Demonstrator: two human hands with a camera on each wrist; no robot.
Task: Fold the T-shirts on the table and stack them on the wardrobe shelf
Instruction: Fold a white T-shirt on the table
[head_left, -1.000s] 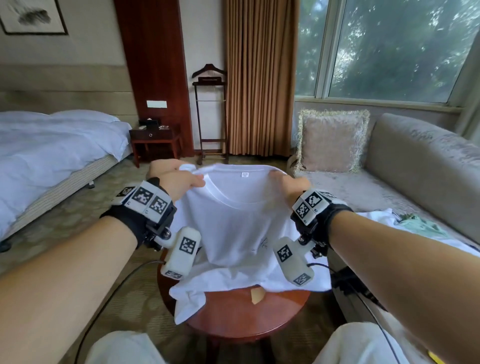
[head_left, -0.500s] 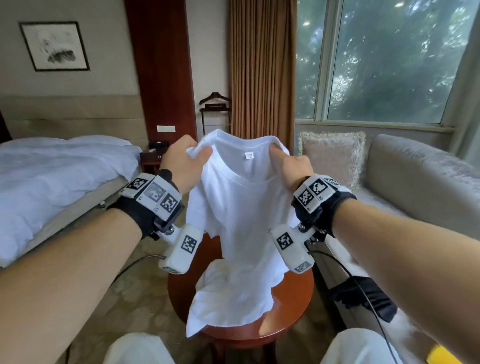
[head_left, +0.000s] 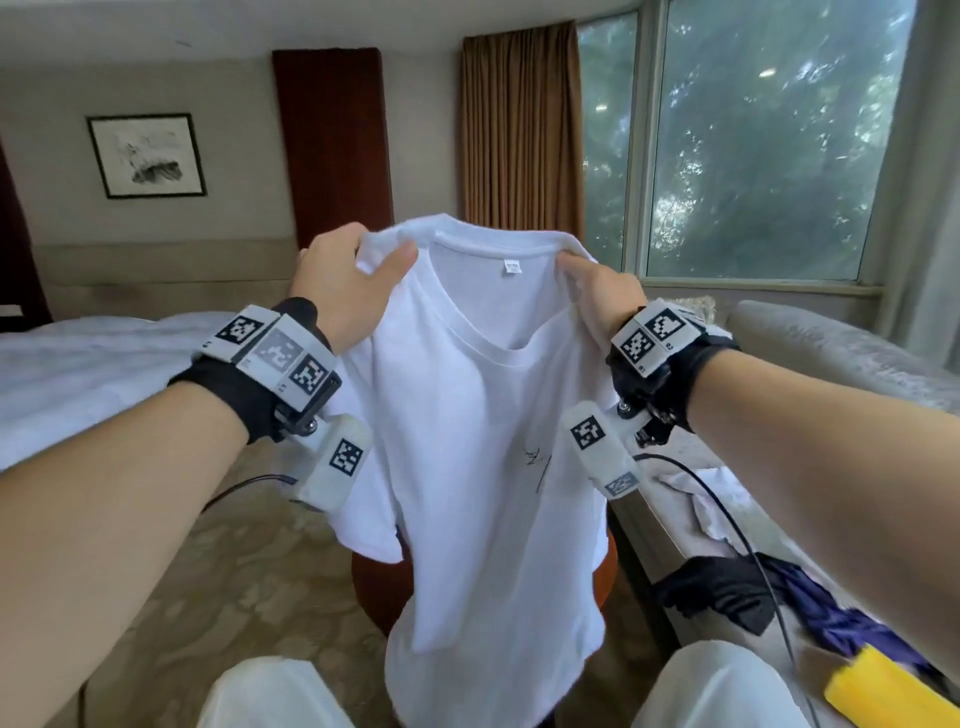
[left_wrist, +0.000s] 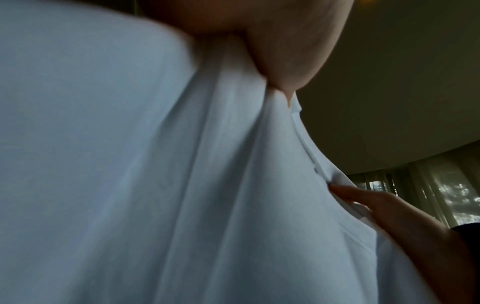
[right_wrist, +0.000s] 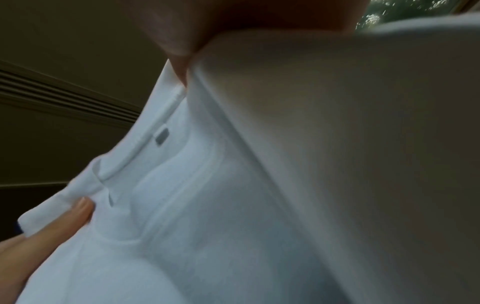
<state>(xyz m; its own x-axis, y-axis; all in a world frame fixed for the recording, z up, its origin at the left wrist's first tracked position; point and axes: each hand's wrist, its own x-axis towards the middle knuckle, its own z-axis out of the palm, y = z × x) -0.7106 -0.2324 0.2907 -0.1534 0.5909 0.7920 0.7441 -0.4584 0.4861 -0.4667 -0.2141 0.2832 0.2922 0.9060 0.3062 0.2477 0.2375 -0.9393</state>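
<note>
We are holding a white short-sleeved cotton T-shirt (head_left: 483, 467) up in the air in front of us, its front facing us and the neck opening at 12 o'clock. Our left hand (head_left: 345, 283) is pinching the shoulder at about 10 o'clock of the collar, thumb pressed on the near side and fingers curled behind the cloth. Our right hand (head_left: 597, 291) is pinching the opposite shoulder at about 2 o'clock, thumb on the front, fingers hidden behind. In the left wrist view the thumb (left_wrist: 293, 45) is clamping a ridge of fabric, and the right hand (left_wrist: 405, 218) is showing at 4 o'clock gripping the collar edge. In the right wrist view the left hand's fingers (right_wrist: 52, 226) are showing at 8 o'clock, holding the shoulder seam.

The T-shirt is hanging straight down between our arms, a small label (head_left: 512, 267) showing inside the back of the neck and a thin dark mark on the chest. Its hem is dangling at 6 o'clock between our knees, in front of a round reddish-brown wooden tabletop (head_left: 374, 582) that is mostly hidden; we cannot tell whether the hem is touching it.

At 9 o'clock a bed with white bedding (head_left: 78, 374) is lying, and at 3 o'clock a grey upholstered sofa (head_left: 831, 343) is carrying more white cloth (head_left: 717, 499)
</note>
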